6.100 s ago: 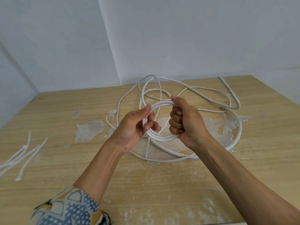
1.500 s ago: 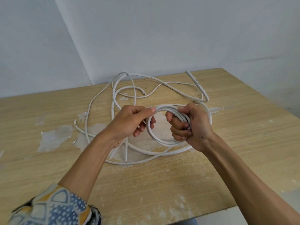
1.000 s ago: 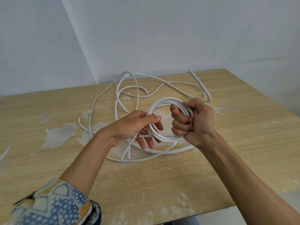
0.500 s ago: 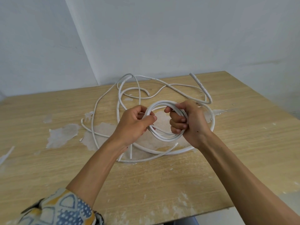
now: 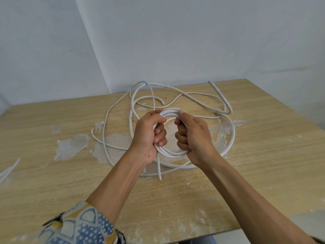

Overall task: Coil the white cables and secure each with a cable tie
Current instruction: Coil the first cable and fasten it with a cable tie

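Coiling stage, head view. The left hand (image 5: 149, 136) now has its fingers wrapped fully around the left side of the coil (image 5: 171, 152), where half a second earlier it was only pinching a strand into place beside the loop; the right hand (image 5: 192, 136) remains closed around the coil's right side. The coil is held between both fists just above the wooden table (image 5: 263, 164), with a short free end (image 5: 159, 169) hanging from the left fist. One more turn has thus been gathered in. Much loose cable (image 5: 230, 138) lies in wide loops on the table behind and to the right (at least one cut end (image 5: 163, 103) shows near the far loops), so winding is judged unfinished. Pale strips (image 5: 8, 170), possibly ties, lie blurred at the left edge; none is applied yet.
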